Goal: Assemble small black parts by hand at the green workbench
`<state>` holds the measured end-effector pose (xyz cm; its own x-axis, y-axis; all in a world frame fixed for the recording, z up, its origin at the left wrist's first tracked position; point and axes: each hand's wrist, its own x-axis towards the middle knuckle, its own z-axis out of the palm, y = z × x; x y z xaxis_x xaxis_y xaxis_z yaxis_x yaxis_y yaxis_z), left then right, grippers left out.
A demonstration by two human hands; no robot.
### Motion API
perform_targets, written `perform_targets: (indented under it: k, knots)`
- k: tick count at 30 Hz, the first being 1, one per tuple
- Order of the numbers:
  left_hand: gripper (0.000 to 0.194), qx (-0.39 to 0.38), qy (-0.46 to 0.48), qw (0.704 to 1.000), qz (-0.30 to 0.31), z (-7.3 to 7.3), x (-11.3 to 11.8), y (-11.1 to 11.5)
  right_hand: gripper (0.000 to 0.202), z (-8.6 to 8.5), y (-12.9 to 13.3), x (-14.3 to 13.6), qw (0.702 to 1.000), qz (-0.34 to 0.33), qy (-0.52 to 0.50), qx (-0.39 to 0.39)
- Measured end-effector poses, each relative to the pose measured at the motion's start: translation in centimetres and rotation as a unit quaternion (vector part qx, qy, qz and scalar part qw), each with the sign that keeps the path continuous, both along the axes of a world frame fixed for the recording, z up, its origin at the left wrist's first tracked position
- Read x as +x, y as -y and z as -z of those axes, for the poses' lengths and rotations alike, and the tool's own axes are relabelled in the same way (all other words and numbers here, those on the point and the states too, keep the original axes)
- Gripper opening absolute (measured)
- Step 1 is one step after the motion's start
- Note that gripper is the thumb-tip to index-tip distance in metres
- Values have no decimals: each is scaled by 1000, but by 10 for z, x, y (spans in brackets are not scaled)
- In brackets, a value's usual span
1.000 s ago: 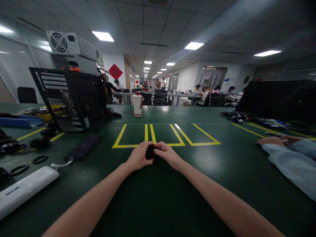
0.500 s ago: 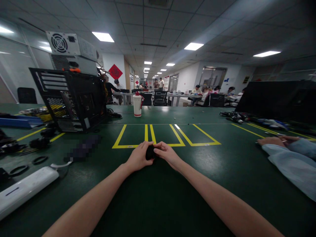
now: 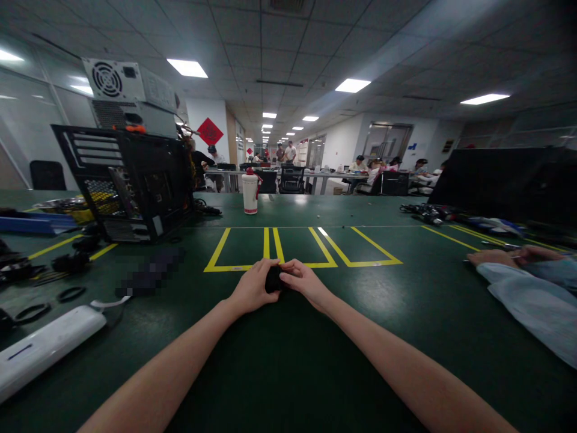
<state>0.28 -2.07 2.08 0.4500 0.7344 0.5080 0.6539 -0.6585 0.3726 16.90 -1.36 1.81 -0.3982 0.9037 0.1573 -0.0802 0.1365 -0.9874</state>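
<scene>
Between my hands is a small black object [image 3: 273,279], mostly covered by fingers, so its kind does not show. My left hand [image 3: 253,285] is curled round its left side, thumb below and fingers over the top. From the right, my right hand [image 3: 306,282] closes on it with thumb and fingertips. Both hands are low over the green table [image 3: 288,361], just in front of the yellow tape outlines [image 3: 238,268].
At left stand a black computer case [image 3: 166,186] with power supplies [image 3: 117,81] on top, a white power strip [image 3: 49,349] and black rings [image 3: 72,294]. A white bottle [image 3: 250,193] stands ahead. A co-worker's sleeve [image 3: 527,294] and hands are at right, near a dark monitor [image 3: 500,183].
My hands keep the same grip on the black object, almost unmoved. The whole view has shifted very slightly.
</scene>
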Motion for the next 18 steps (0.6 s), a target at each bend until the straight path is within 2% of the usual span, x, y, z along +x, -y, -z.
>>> perform_targets:
  k: [4, 10, 14, 18]
  knots:
    - [60, -2, 0, 1000, 0, 0, 1, 0, 33, 2, -3, -2, 1000, 9, 2, -23]
    - [61, -9, 4, 1000, -3, 2, 1, -1, 38, -1, -2, 3, 1000, -26, 3, -9]
    - [60, -4, 1, 1000, -3, 1, 1, -1, 27, -2, 2, 1, 1000, -1, 5, 5]
    - [59, -9, -3, 1000, 2, -1, 0, 1, 31, -4, 2, -2, 999, 15, 21, -19]
